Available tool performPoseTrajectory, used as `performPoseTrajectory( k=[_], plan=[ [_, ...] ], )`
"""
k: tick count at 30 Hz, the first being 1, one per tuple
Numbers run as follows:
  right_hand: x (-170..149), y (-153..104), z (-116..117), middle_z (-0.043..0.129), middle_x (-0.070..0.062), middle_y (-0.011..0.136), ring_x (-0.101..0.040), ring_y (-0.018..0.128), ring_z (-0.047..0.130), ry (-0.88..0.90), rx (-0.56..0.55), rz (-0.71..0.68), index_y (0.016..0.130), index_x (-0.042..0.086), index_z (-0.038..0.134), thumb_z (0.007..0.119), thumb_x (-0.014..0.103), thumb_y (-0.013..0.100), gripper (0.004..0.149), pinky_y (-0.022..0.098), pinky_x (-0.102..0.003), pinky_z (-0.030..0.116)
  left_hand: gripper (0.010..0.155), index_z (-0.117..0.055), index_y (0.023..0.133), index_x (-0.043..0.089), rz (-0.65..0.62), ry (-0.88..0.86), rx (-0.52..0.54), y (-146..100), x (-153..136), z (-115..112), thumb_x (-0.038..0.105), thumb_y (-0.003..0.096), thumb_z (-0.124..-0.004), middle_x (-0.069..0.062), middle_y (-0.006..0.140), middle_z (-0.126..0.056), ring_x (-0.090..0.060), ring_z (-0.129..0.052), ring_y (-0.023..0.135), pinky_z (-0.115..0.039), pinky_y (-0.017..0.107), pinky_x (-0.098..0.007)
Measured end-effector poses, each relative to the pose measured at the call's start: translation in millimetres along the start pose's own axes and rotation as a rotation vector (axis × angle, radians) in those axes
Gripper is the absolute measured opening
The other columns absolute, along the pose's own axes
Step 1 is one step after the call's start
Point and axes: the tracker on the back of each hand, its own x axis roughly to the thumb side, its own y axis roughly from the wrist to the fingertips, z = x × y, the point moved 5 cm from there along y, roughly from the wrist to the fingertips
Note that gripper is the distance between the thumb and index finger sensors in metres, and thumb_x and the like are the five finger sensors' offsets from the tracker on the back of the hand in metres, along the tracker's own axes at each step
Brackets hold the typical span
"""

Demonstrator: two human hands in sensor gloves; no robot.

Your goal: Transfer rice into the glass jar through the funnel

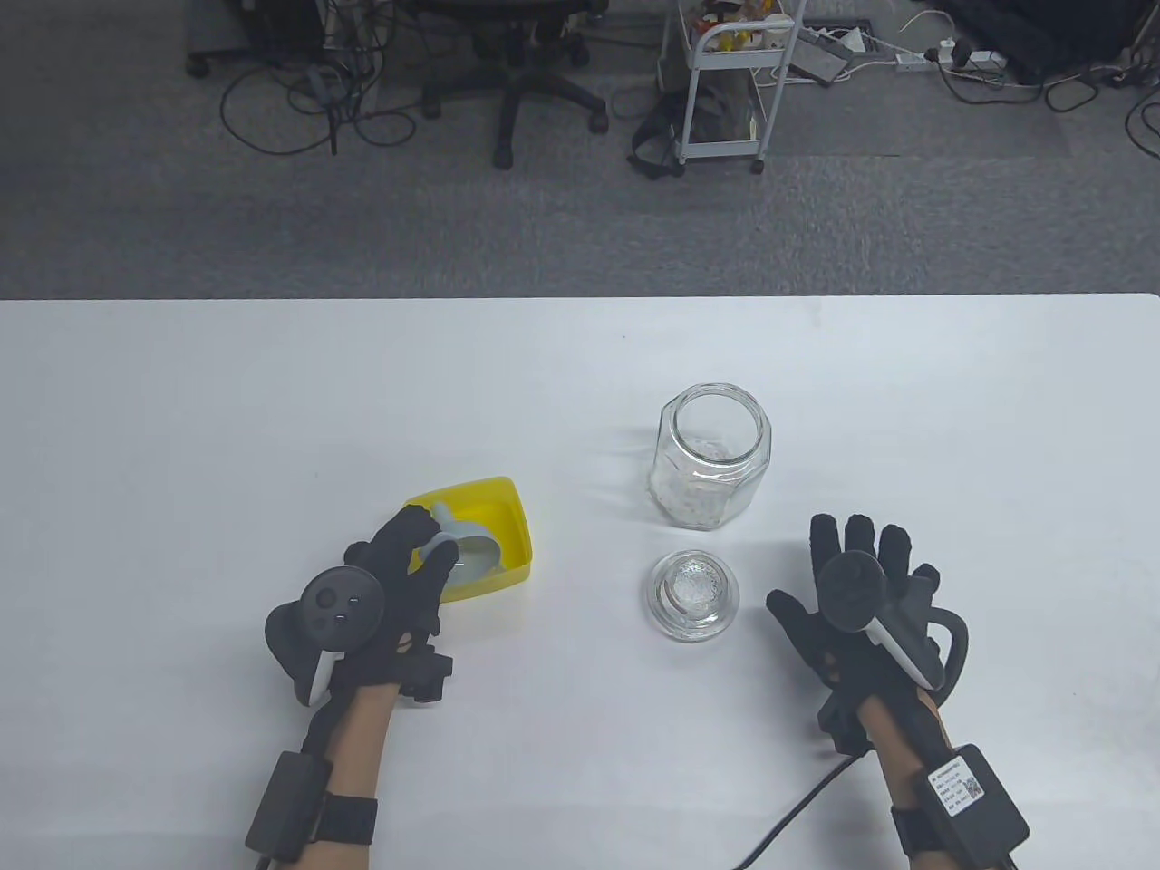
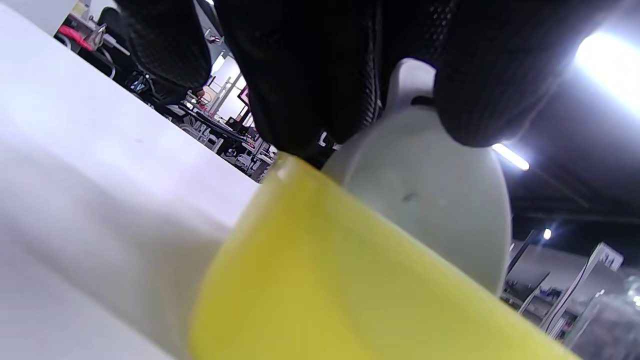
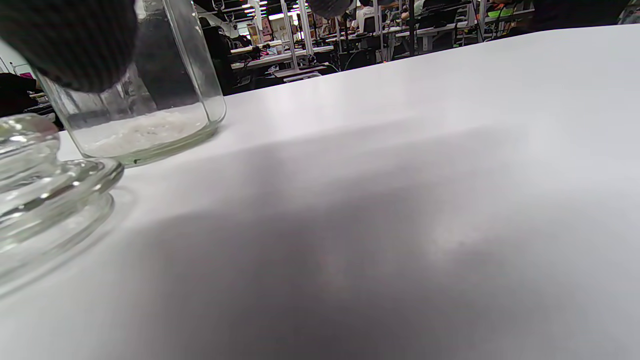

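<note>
Left hand (image 1: 399, 580) grips the white funnel (image 1: 467, 544) in the yellow tub (image 1: 517, 526); right hand (image 1: 861, 589) rests flat, fingers spread, beside the glass lid (image 1: 693, 595) and open jar (image 1: 710, 456)

Two hands in black sensor gloves with trackers
The left hand (image 1: 399, 580) and right hand (image 1: 861, 589) wear black mesh-textured gloves covering every finger. Strapped to the back of each is a dark round tracker (image 1: 340, 605) with small buttons on its face, a ring and a white handle stub. Each forearm carries a black box on a wide black strap; the right one (image 1: 974, 802) bears a white label with print and a square code. A black cable (image 1: 797, 811) trails from the right wrist
</note>
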Motion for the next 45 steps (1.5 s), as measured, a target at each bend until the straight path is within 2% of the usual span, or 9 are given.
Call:
performPoseTrajectory(
  k=[9,19,21,23,27,34,36,40,45],
  plan=[
    [0.0,-0.4,0.3,0.025,-0.009,0.119,-0.044,0.108,0.019,0.007,0.002,-0.001,0.104,0.037,0.021,0.07,0.073,0.036,0.09,0.07,-0.073,0.027,0.048,-0.085,0.089,0.035,0.043,0.184,-0.047,-1.3,-16.6,-5.7,0.058,0.048,-0.093,-0.008,0.115,-0.077,-0.038,-0.084,0.104,-0.063,0.074,-0.07],
    [0.2,-0.4,0.5,0.025,-0.009,0.119,-0.044,0.108,0.019,0.006,0.004,-0.004,0.104,0.038,0.021,0.07,0.073,0.036,0.091,0.07,-0.073,0.027,0.048,-0.084,0.091,0.036,0.041,0.24,-0.057,-2.7,-11.2,-7.4,0.06,0.0494,-0.09,-0.012,0.12,-0.068,-0.042,-0.076,0.108,-0.058,0.074,-0.072],
    [0.3,-0.5,0.3,0.025,-0.009,0.119,-0.044,0.108,0.019,0.005,0.003,-0.004,0.104,0.038,0.021,0.07,0.073,0.036,0.09,0.07,-0.073,0.027,0.055,-0.078,0.098,0.038,0.027,0.253,-0.034,-4.2,-9.1,-5.1,0.063,0.05,-0.087,-0.013,0.122,-0.061,-0.042,-0.074,0.109,-0.057,0.075,-0.072],
    [0.4,-0.4,0.2,0.025,-0.009,0.119,-0.044,0.108,0.019,0.007,0.001,-0.005,0.104,0.037,0.021,0.07,0.073,0.036,0.091,0.07,-0.073,0.027,0.072,-0.064,0.109,0.035,0.003,0.261,-0.003,-5.8,-1.4,0.4,0.067,0.0483,-0.086,-0.016,0.124,-0.052,-0.043,-0.069,0.11,-0.055,0.075,-0.073],
    [1.1,-0.1,0.0,0.025,-0.009,0.119,-0.044,0.108,0.019,0.007,-0.002,-0.01,0.104,0.037,0.022,0.07,0.073,0.036,0.091,0.07,-0.073,0.027,0.082,-0.055,0.114,0.031,-0.098,0.307,0.037,-14.3,27.9,5.9,0.07,0.0481,-0.083,-0.018,0.126,-0.045,-0.046,-0.057,0.114,-0.05,0.075,-0.073],
    [11.0,-6.6,-6.0,0.031,-0.009,0.119,-0.044,0.109,0.024,0.035,-0.052,-0.072,0.104,0.037,0.025,0.07,0.073,0.035,0.09,0.07,-0.073,0.03,0.087,-0.045,0.117,0.032,-0.311,0.41,-0.068,-36.9,88.7,-30.1,0.074,0.0483,-0.078,-0.015,0.129,-0.035,-0.047,-0.042,0.118,-0.041,0.075,-0.075],
    [14.8,-9.3,-8.8,0.033,-0.009,0.119,-0.044,0.109,0.025,0.07,-0.073,-0.099,0.104,0.038,0.026,0.07,0.073,0.035,0.089,0.07,-0.073,0.03,0.089,-0.041,0.118,0.033,-0.351,0.415,-0.135,-43.0,101.4,-41.8,0.075,0.0487,-0.077,-0.014,0.13,-0.032,-0.047,-0.037,0.118,-0.038,0.075,-0.076],
    [28.7,-11.2,-1.7,0.036,-0.009,0.119,-0.044,0.109,0.027,0.135,-0.021,-0.196,0.105,0.038,0.029,0.071,0.074,0.035,0.089,0.07,-0.072,0.032,0.091,-0.035,0.12,0.034,-0.372,0.419,-0.258,-50.0,107.5,-60.8,0.077,0.0494,-0.073,-0.014,0.131,-0.026,-0.048,-0.03,0.119,-0.034,0.074,-0.077],
    [63.8,-17.3,11.2,0.035,-0.008,0.119,-0.044,0.109,0.026,0.182,0.036,-0.295,0.105,0.04,0.031,0.073,0.075,0.033,0.09,0.07,-0.073,0.031,0.091,-0.034,0.12,0.034,-0.358,0.43,-0.304,-49.3,103.6,-70.9,0.077,0.0492,-0.073,-0.014,0.131,-0.023,-0.048,-0.027,0.118,-0.032,0.074,-0.078]
  ],
)
